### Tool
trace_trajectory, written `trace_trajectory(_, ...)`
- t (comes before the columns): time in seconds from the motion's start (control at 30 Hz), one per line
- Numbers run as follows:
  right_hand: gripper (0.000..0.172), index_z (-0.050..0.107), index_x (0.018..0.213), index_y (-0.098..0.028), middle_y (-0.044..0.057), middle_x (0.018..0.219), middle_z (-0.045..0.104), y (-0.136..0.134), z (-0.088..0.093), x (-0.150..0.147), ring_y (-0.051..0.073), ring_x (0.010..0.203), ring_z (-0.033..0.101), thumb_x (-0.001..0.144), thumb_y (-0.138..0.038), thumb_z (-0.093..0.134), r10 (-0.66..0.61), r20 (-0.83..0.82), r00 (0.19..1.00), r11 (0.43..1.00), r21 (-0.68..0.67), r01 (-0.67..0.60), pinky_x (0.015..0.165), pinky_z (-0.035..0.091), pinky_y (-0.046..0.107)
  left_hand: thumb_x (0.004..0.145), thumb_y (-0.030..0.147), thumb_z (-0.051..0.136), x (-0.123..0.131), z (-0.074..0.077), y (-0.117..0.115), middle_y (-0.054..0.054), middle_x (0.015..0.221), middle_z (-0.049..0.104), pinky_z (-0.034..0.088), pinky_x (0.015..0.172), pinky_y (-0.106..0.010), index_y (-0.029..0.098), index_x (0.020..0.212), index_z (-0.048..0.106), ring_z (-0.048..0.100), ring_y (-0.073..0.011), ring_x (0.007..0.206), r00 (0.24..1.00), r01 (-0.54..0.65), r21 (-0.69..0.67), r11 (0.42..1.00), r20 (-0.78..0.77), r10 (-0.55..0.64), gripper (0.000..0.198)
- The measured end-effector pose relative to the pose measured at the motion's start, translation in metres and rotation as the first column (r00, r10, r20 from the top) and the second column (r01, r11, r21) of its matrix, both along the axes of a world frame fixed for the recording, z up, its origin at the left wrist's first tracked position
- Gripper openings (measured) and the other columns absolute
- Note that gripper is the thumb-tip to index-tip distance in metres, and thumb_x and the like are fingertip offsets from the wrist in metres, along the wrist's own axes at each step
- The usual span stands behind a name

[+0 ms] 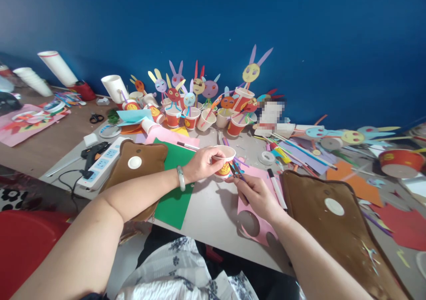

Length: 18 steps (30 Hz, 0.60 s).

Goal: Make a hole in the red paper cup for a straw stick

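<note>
My left hand (200, 163) is closed around a red and white paper cup (225, 161), gripping it at the rim above the grey table (213, 211). My right hand (254, 195) sits just right of the cup, fingers pinched on thin purple and dark sticks or straws (237, 170) whose tips meet the cup's side. A pale bangle (180, 178) circles my left wrist. Beneath my right hand lies a pink paper sheet (256, 222) with round holes cut out. A green sheet (175, 193) lies under my left forearm.
Several paper cups with paper rabbit heads (199, 100) stand at the back by the blue wall. Brown cushions (140, 162) (326, 220) flank my arms. A glue gun (95, 151) and power strip (103, 160) sit left, scissors (96, 118) further back, and straws, tape and paper scraps (299, 155) right.
</note>
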State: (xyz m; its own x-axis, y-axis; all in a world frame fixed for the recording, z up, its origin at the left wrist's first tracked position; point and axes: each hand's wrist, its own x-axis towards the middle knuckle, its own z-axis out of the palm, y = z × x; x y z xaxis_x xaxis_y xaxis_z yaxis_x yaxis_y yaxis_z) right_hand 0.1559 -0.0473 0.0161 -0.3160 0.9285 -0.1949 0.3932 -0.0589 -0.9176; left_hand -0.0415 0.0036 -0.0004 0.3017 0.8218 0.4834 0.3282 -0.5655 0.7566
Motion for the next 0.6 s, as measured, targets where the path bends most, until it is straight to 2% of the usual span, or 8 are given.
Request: trace_trajectory(0.6,0.042,0.066,0.093,-0.012,-0.007,0.041,0.040,-0.0006,0.0039,0.0000,0.010,0.041,0.035,0.083,-0.050,0.051,-0.015,0.023,1.000,0.999,-0.045,0.016,0.047,0.025,0.025,0.086,0.027,0.056,-0.0038,-0.0027,-0.0006,-0.007,0.089,0.070,0.052,0.078,-0.029,0.016,0.088,0.063,0.065,-0.0168,0.082,0.993,0.042,0.119,0.992,-0.114,-0.028,0.013)
